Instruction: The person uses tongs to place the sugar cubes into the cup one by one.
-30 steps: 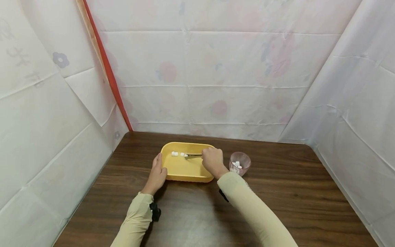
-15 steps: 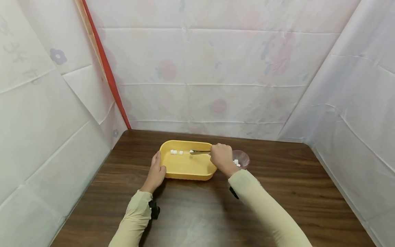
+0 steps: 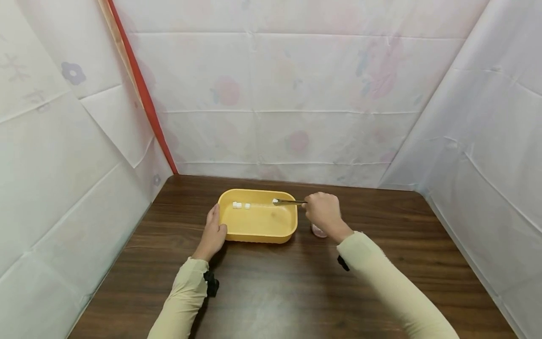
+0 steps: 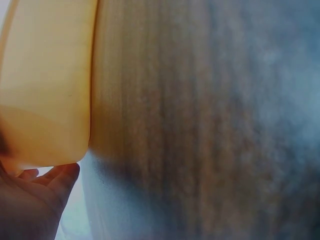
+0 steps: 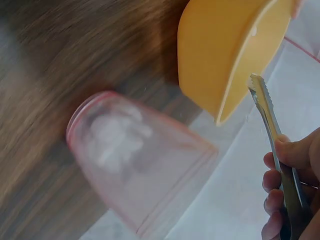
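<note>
My right hand (image 3: 323,212) grips metal tongs (image 5: 267,112), whose tips lie over the right end of a yellow tray (image 3: 259,234). A small white cube (image 3: 275,201) shows at the tips. Three more white cubes (image 3: 247,206) sit in a row along the back left of the tray floor. At the tray's left end, my left hand (image 3: 211,238) rests against the outer wall, fingers straight along it and thumb by the front corner. Under my right hand stands a clear pinkish cup (image 5: 165,160) with several white pieces inside, mostly hidden in the head view.
The dark wooden table (image 3: 262,287) carries the tray and the cup close together. Pale printed sheets (image 3: 271,94) hang behind and on both sides of it. A red strip (image 3: 146,99) runs down the back left corner.
My right hand has moved right with the tongs and a white cube, from the middle of the tray to its right end, now covering most of the cup. My left hand stays at the tray.
</note>
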Demonstrator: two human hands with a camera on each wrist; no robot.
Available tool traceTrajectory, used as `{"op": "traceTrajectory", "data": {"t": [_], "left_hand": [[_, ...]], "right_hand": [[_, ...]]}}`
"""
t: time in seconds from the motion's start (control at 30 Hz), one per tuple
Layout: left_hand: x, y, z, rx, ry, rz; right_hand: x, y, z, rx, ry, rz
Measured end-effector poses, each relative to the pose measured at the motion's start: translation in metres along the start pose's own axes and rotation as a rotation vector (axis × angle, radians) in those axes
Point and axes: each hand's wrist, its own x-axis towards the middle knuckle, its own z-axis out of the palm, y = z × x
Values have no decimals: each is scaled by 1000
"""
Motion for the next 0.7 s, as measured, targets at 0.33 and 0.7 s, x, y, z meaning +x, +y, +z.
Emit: {"op": "traceTrajectory", "data": {"t": [0.33, 0.7], "left_hand": [[0, 1, 0, 0, 0, 1], [-1, 3, -1, 4, -15, -15]], "right_hand": [[-24, 37, -13, 35, 142, 26], [-51, 65, -24, 18, 165, 56]]}}
